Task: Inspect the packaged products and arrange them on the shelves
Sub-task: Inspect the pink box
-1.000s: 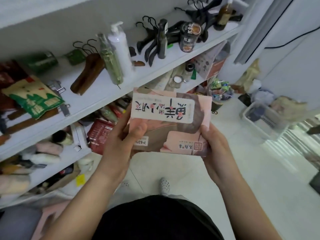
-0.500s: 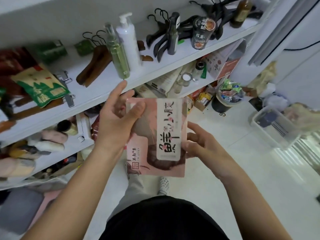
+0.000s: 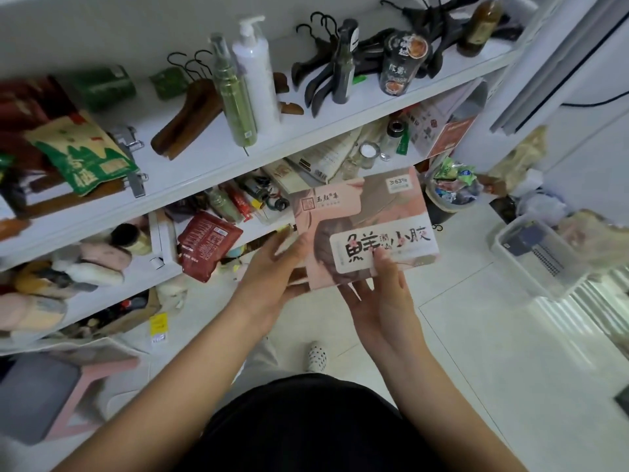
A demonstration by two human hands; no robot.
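I hold the pink box [image 3: 367,229] in both hands, up in the air in front of the shelves and above the tiled floor [image 3: 493,352]. It is flat, rectangular cardboard with a smooth printed face. A pale, round-cornered label on it carries bold dark characters.

My left hand [image 3: 272,270] holds the lower left corner, with the fingers fairly straight and reaching behind the card. My right hand [image 3: 381,301] lies palm up under the bottom edge and pinches it, thumb pressed on the label.

Half a second ago the box stood on end with the label running vertically, and my left hand gripped near its top. Now it lies lengthwise with the label right way up, and both hands are at its lower edge.

There is one box with two hands on it. On the white upper shelf [image 3: 211,149] stand one glossy white pump bottle [image 3: 255,69] and one slim green spray bottle [image 3: 235,93], side by side. One crinkled red pouch [image 3: 207,243] lies on the shelf below.
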